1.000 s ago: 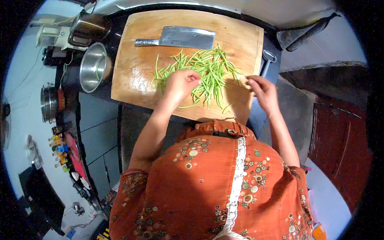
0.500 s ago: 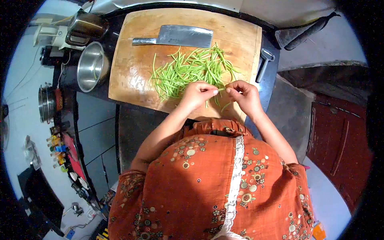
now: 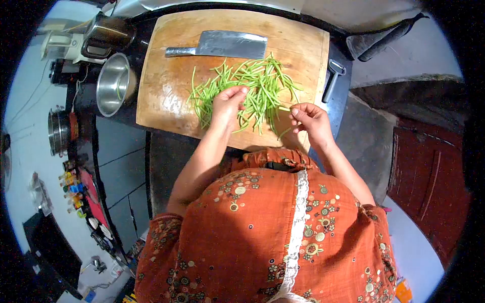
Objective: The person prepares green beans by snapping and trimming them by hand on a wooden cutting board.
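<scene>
Moved since half a second ago: left hand (image 3: 228,106), then meeting the right hand (image 3: 310,121) at the fingertips, now drawn away leftward to the heap; the right hand has stayed near its former place. Counter (image 3: 336,107): dark, showing along the right side of the board and under the bowl. Top: orange (image 3: 222,237), patterned with flowers and circles, white lace strip down the front; worn by the person. Board (image 3: 161,76): wooden, broad, lying on the counter. Stems (image 3: 257,81): green, slender, a loose tangled heap on the middle of the board, ends pointing various ways. Cleaver (image 3: 232,44): metal, flat on the board just beyond the heap, handle to the left. Bowl (image 3: 106,86): steel, left of the board, one green piece inside. Hands: two, apart. Left, over the near left part of the heap, thumb and forefinger close together; whether they grip a stem cannot be told. Right, above the board's near right part, thumb and forefinger pinched on the short piece. Peeler (image 3: 333,83): grey, on the counter just right of the board. Short piece (image 3: 285,108): pale green, projecting leftward from the right fingertips.
</scene>
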Motion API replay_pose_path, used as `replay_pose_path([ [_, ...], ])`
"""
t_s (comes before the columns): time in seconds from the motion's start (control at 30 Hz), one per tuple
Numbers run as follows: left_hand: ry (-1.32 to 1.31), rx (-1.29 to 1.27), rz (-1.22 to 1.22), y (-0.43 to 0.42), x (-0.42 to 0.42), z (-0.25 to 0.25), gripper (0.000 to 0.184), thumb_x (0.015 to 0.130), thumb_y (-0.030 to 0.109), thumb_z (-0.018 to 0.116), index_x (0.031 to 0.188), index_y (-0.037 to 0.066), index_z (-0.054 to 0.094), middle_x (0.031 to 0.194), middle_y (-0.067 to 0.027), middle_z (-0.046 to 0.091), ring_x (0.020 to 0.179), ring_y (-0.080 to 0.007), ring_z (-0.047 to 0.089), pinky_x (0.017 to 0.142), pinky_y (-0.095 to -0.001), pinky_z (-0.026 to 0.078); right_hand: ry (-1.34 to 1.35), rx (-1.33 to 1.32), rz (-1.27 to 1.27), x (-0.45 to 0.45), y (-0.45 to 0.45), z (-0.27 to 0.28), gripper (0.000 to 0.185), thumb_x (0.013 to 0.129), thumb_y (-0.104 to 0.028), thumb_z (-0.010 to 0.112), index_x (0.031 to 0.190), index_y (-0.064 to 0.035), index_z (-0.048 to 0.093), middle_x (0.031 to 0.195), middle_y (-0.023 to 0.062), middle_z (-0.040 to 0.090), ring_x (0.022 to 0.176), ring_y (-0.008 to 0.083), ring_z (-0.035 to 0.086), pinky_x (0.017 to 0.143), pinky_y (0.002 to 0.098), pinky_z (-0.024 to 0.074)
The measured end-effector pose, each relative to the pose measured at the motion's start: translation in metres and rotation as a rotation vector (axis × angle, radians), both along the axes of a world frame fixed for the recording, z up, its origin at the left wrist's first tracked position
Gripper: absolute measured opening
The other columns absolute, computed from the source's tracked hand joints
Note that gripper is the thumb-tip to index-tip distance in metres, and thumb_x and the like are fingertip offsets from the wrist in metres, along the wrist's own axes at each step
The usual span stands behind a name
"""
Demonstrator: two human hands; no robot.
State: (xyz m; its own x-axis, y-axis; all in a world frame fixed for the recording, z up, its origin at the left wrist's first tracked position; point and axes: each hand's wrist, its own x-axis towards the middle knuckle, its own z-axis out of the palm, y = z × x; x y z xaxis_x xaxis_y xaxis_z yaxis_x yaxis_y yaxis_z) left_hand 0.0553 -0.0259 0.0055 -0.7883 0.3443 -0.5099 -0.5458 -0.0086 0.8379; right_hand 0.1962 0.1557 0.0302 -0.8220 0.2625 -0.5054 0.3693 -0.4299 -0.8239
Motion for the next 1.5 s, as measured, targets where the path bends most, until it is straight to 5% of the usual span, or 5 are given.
replay_pose_path([
  [0.4,0.456,0.051,-0.369,0.026,0.037,0.011,0.019,0.075,0.009,0.068,0.092,0.002,0.067,0.079,-0.0023,0.06,0.069,-0.0094,0.055,0.061,-0.0213,0.044,-0.01,-0.507,-0.023,-0.007,-0.006,-0.001,0.013,0.086,-0.018,0.057,0.084,-0.0059,0.058,0.075,0.0023,0.06,0.06,0.0088,0.053,0.049,0.0216,0.041],
  [0.63,0.802,-0.401,-0.514,0.024,0.05,0.027,0.011,0.075,0.008,0.064,0.084,0.002,0.066,0.076,-0.0092,0.062,0.066,-0.0168,0.06,0.059,-0.0262,0.046,0.145,0.416,0.064,-0.002,-0.015,-0.001,0.018,0.08,-0.015,0.065,0.09,-0.0003,0.061,0.078,0.0014,0.06,0.069,0.0072,0.051,0.064,0.0204,0.0419],
  [0.9,0.849,-0.399,-0.538,0.028,0.055,0.025,0.011,0.073,0.016,0.066,0.078,0.005,0.067,0.069,-0.0098,0.061,0.06,-0.0228,0.059,0.054,-0.0315,0.046,0.143,0.413,0.02,-0.002,-0.02,-0.007,0.005,0.078,-0.005,0.063,0.079,-0.0008,0.061,0.073,0.0011,0.056,0.066,0.0086,0.051,0.062,0.0218,0.0424],
  [1.23,0.653,-0.261,-0.395,0.028,0.052,0.015,0.013,0.075,0.014,0.068,0.08,0.002,0.067,0.066,-0.0055,0.062,0.057,-0.0109,0.056,0.052,-0.025,0.043,0.048,0.318,0.051,0.002,-0.012,-0.014,0.009,0.086,-0.013,0.055,0.086,-0.0039,0.054,0.07,-0.0025,0.051,0.061,0.0053,0.046,0.053,0.0202,0.0391],
  [1.5,0.638,-0.655,-0.437,-0.009,-0.014,0.004,0.026,0.071,0.029,0.072,0.078,0.004,0.067,0.07,-0.0074,0.065,0.062,-0.0141,0.061,0.059,-0.0267,0.047,-0.081,0.51,-0.15,0.037,0.058,-0.041,0.013,0.089,-0.019,0.05,0.086,-0.0071,0.053,0.067,-0.0021,0.048,0.057,0.0073,0.044,0.051,0.0216,0.0382],
])
